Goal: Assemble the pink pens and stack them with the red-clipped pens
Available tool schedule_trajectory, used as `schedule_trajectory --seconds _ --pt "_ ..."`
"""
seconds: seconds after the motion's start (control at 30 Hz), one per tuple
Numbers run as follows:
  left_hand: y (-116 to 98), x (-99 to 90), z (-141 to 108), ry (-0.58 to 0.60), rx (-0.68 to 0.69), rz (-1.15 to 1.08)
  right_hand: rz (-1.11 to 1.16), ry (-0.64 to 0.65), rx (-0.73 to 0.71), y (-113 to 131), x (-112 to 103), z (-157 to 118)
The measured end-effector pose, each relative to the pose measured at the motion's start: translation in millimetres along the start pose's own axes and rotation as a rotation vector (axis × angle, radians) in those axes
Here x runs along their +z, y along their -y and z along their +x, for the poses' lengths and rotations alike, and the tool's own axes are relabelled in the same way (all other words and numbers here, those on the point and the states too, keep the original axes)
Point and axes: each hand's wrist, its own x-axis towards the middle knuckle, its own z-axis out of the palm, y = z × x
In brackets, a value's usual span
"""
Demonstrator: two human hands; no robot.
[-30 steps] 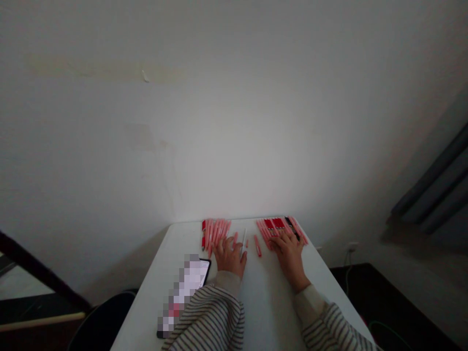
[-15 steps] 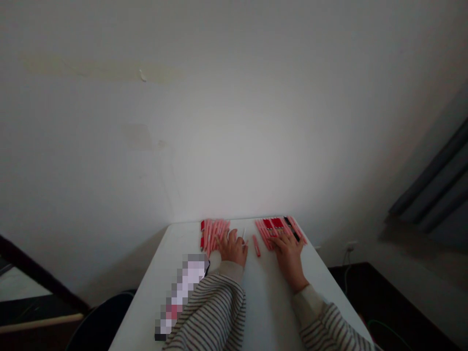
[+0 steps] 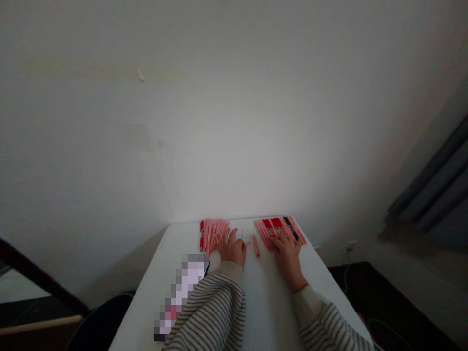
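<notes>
Several pink pens (image 3: 212,233) lie side by side at the back left of the white table (image 3: 266,302), with a red one at their left edge. My left hand (image 3: 232,248) rests at their right end, fingers spread. A thin white stick (image 3: 243,234) lies just beyond its fingers. Between the hands is a single short pink pen (image 3: 256,246). At the back right, a second row of pink pens (image 3: 263,235) includes red and black parts. My right hand (image 3: 287,253) lies over the near ends of that row, its fingers apart.
A phone-like object (image 3: 186,287), blurred out, lies left of my left sleeve. The wall (image 3: 234,122) stands right behind the table. A dark round chair or bin (image 3: 100,324) is at lower left, a grey curtain (image 3: 435,185) at right.
</notes>
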Motion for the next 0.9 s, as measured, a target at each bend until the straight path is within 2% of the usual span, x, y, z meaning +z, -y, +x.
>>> schedule_trajectory --seconds 0.27,0.43,0.6,0.73,0.9 --pt "5.0 6.3 -4.0 -0.163 0.023 -0.067 0.036 0.018 -0.016 14.2 -4.2 0.5" --pt "9.5 11.0 -6.8 -0.253 0.052 -0.116 0.084 0.036 -0.079 25.9 -5.5 1.2" --pt "11.4 12.6 -6.5 -0.218 0.096 -0.151 0.093 0.062 -0.128 30.1 -6.9 1.2" --pt "9.2 12.4 -8.0 -0.219 0.064 -0.157 0.106 0.074 -0.120 30.1 -7.6 0.1" --pt "7.6 12.3 -9.3 -0.188 0.086 -0.165 0.101 0.087 -0.116 29.3 -8.4 -0.6"
